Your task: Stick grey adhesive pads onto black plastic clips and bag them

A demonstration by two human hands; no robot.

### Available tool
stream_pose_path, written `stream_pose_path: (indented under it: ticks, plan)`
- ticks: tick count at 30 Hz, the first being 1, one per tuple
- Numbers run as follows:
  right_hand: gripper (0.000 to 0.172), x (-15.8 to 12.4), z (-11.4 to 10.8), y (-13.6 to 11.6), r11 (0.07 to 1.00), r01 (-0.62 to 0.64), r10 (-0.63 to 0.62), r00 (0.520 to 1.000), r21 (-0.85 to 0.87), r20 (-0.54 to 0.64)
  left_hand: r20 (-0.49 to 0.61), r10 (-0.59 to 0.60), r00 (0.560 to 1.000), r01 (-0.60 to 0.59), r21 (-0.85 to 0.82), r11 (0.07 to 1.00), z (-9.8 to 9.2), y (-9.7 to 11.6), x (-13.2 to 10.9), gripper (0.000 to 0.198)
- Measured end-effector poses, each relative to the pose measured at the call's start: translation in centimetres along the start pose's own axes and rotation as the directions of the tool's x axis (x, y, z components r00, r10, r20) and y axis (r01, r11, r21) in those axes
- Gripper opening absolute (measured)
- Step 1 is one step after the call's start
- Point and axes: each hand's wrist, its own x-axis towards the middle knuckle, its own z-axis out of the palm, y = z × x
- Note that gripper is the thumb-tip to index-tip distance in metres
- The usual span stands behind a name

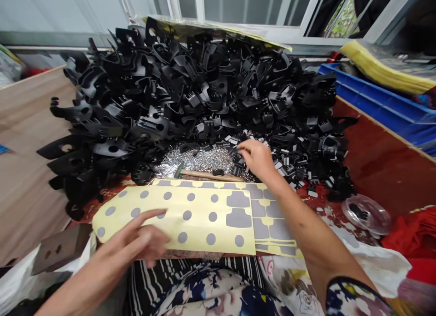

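Note:
My left hand (145, 239) hovers over the yellow sticker sheet (200, 225), index finger stretched out and the others loosely bent, holding nothing I can see. Grey circles and two larger grey shapes mark that sheet, and similar yellow sheets (269, 216) lie under it. Farther off, my right hand (258, 159) has thumb and fingers pinched at a small black plastic piece (233, 151), among loose small black parts. Beside it is a heap of shiny metal pins (204, 159). A hammer (207, 174) with a wooden handle lies between the pins and the sheets.
A large pile of black plastic parts (204, 89) fills the back of the table. At right are a blue crate (384, 102), a clear plastic tub (366, 214) and red cloth (415, 239). A wooden board (37, 120) stands at left, and a window is behind.

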Motion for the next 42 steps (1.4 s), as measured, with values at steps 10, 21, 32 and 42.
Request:
stream_pose_path:
  ticks: [10,21,32,42]
  plan:
    - [0.033,-19.2,-0.4,-2.6,0.996,0.061,-0.043,0.965,0.065,-0.258,0.506,0.014,0.862,0.113,-0.219,0.969,15.3,-0.5,10.9,0.067]
    - [0.021,-20.7,0.5,-3.9,0.999,-0.03,0.03,0.999,0.026,-0.021,0.46,0.088,0.883,-0.03,-0.131,0.991,19.2,-1.9,15.8,0.064]
    - [0.021,-18.3,-4.4,-4.0,0.844,-0.238,0.303,0.951,0.481,-0.06,0.53,0.041,0.847,0.162,-0.331,0.929,17.1,-1.3,13.7,0.06]
    - [0.015,-17.1,0.7,-2.0,0.737,-0.265,0.412,0.905,0.622,-0.103,0.547,0.098,0.832,0.231,-0.5,0.835,16.5,-2.7,11.0,0.045]
